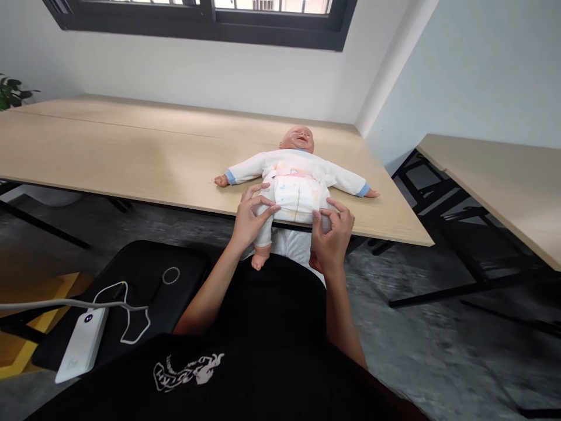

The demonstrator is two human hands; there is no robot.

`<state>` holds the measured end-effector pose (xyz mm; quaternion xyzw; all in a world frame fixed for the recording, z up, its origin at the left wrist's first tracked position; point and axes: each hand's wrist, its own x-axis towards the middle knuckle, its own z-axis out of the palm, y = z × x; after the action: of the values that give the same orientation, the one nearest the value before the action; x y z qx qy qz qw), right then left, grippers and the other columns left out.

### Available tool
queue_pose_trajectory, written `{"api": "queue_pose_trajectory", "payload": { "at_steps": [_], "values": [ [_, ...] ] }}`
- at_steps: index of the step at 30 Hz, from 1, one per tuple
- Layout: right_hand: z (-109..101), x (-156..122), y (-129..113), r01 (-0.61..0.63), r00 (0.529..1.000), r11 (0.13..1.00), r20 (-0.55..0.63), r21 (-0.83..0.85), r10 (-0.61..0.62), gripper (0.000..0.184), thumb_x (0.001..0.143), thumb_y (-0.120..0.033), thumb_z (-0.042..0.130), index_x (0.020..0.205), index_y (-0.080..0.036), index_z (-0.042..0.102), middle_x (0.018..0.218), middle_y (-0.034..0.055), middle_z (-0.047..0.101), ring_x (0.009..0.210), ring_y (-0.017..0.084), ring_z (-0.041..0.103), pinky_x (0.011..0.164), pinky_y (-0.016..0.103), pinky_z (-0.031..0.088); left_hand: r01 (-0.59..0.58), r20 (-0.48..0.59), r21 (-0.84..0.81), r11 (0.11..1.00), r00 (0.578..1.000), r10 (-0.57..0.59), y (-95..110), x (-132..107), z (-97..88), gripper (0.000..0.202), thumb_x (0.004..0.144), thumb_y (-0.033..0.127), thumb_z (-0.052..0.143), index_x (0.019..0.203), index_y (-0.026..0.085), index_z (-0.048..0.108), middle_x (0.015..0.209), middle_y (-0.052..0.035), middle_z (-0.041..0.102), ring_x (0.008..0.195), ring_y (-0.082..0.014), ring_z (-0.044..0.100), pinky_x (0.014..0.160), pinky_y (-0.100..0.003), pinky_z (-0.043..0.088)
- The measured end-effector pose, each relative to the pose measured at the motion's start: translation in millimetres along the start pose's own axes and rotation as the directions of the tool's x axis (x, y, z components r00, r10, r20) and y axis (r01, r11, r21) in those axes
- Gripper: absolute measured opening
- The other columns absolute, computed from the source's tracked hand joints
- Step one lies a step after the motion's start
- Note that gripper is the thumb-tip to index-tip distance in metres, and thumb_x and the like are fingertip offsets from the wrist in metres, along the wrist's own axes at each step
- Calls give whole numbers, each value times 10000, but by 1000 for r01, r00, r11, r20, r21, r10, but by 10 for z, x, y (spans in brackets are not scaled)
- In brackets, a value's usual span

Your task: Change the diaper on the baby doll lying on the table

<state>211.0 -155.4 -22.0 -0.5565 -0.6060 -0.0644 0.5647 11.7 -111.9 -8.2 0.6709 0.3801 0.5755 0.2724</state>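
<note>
A baby doll [297, 139] lies on its back at the table's front edge, arms spread, legs hanging over. It wears a white long-sleeved top [252, 166] with blue cuffs and a white printed diaper [295, 199] with a line down its front. My left hand [253, 215] pinches the diaper's edge at the leg on the left, thumb and forefinger together. At the opposite leg, my right hand [332, 231] grips the other edge, thumb in front and fingers curled. One bare foot [262, 257] shows below my left hand; the other leg is mostly hidden behind my right hand.
The light wooden table [175, 152] runs along the wall under a window. To my left, a black chair [162, 257] bears a white power bank [83, 345], a white cable [127, 307] and a bracelet [170, 275]. Another table [504, 175] stands at the right.
</note>
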Motion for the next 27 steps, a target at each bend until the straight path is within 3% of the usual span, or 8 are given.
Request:
{"api": "queue_pose_trajectory", "payload": {
  "at_steps": [6,12,20,22,24,27],
  "values": [
    [5,-9,18,-42,994,998,101,44,38,314,1010,-379,417,969,-193,667,1403,120,553,1351,280,434,1167,543,344,-10,67,43,999,998,7,44,-19,-25,217,866,420,761,815,213,720,1398,-87,564,1378,-279,497,1220,-495,332],
    [54,10,-77,-102,991,993,93,62,96,222,937,-411,567,903,-202,637,1371,114,572,1321,288,463,1155,526,362,40,84,41,998,996,-43,11,-27,-4,239,870,435,744,807,209,694,1427,-93,544,1413,-288,464,1237,-494,307],
    [41,20,-49,-202,979,959,57,199,194,296,879,-467,669,808,-197,568,1287,116,621,1262,266,539,1165,492,372,142,8,-113,983,990,-142,-28,-45,29,310,852,481,731,841,202,596,1427,-114,553,1422,-279,464,1193,-459,376],
    [27,22,57,-296,955,897,80,329,286,362,845,-521,705,914,-196,559,1284,128,614,1228,253,577,1137,473,421,225,-50,-249,942,968,-245,-63,-15,-8,366,833,511,743,918,207,556,1404,-125,569,1366,-268,526,1139,-433,442],
    [3,69,221,-424,900,787,112,448,421,508,824,-591,707,1085,-201,512,1296,150,593,1177,238,617,1071,451,489,330,-68,-395,857,920,-386,-129,74,-73,412,832,544,740,980,209,551,1287,-122,633,1273,-254,600,1099,-420,484],
    [-43,253,518,-563,803,650,152,511,576,634,833,-672,652,1236,-231,438,1415,164,513,1254,240,588,1049,451,519,485,34,-555,676,825,-564,-265,316,-163,417,859,593,702,951,199,598,1071,-114,694,1221,-259,633,1108,-415,494]
  ]
}}
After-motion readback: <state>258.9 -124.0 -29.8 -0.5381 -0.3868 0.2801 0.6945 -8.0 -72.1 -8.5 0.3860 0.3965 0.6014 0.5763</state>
